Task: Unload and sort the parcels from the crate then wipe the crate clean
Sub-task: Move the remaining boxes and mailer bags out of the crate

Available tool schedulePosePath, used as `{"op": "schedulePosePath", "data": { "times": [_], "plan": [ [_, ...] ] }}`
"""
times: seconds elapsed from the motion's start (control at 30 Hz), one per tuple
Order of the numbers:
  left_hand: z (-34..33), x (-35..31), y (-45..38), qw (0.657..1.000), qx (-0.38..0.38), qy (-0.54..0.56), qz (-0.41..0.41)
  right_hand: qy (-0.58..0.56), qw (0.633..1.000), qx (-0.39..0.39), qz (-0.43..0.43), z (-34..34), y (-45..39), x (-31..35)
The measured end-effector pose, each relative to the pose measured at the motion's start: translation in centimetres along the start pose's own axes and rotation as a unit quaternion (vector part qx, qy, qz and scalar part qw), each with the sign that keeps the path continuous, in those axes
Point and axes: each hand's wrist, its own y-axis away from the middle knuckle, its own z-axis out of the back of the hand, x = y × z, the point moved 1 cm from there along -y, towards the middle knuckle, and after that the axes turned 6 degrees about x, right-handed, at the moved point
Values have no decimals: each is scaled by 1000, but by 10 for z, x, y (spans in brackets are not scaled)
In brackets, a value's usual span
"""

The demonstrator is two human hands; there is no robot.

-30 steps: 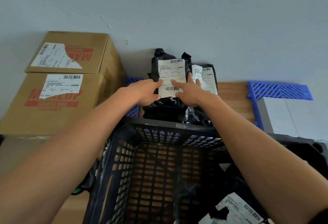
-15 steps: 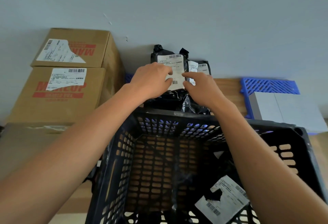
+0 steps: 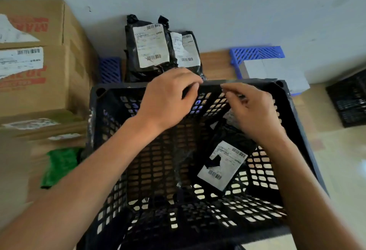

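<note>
A black perforated plastic crate (image 3: 103, 111) fills the lower middle of the view. Inside it, right of centre, lies a black parcel with a white label (image 3: 221, 164). Behind the crate, against the wall, two black labelled parcels (image 3: 150, 51) lean upright side by side. My left hand (image 3: 168, 99) hovers over the crate's far rim with fingers loosely curled and holds nothing. My right hand (image 3: 251, 107) hangs beside it just inside the crate, fingers bent, also holding nothing. Both hands are clear of the stacked parcels.
Stacked cardboard boxes (image 3: 35, 75) stand at the left, with a green packet (image 3: 59, 164) on the floor below them. A blue plastic basket with a grey box (image 3: 257, 55) sits at the back right. Another dark crate (image 3: 350, 99) is at the right edge.
Both hands let go of the black parcel at the wall and drew back toward me over the crate's far rim. The view tilted down into the crate.
</note>
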Motion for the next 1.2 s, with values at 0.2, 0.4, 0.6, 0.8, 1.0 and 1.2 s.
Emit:
{"op": "schedulePosePath", "data": {
  "times": [0.2,0.4,0.6,0.8,1.0,1.2],
  "plan": [
    [-70,-17,36,987,132,66,56,97,977,124,-141,-7,46,-60],
    [-121,-3,54,958,218,83,167,127,940,207,-241,-16,67,-105],
    [-151,5,57,908,293,147,260,207,925,220,-229,-30,64,-109],
    [-162,2,65,895,308,164,277,239,910,225,-254,-34,60,-112],
    [-157,8,72,887,321,157,291,158,928,227,-250,-30,60,-110],
    [-150,17,79,878,344,164,291,148,919,263,-255,-37,61,-107]
  ]
}}
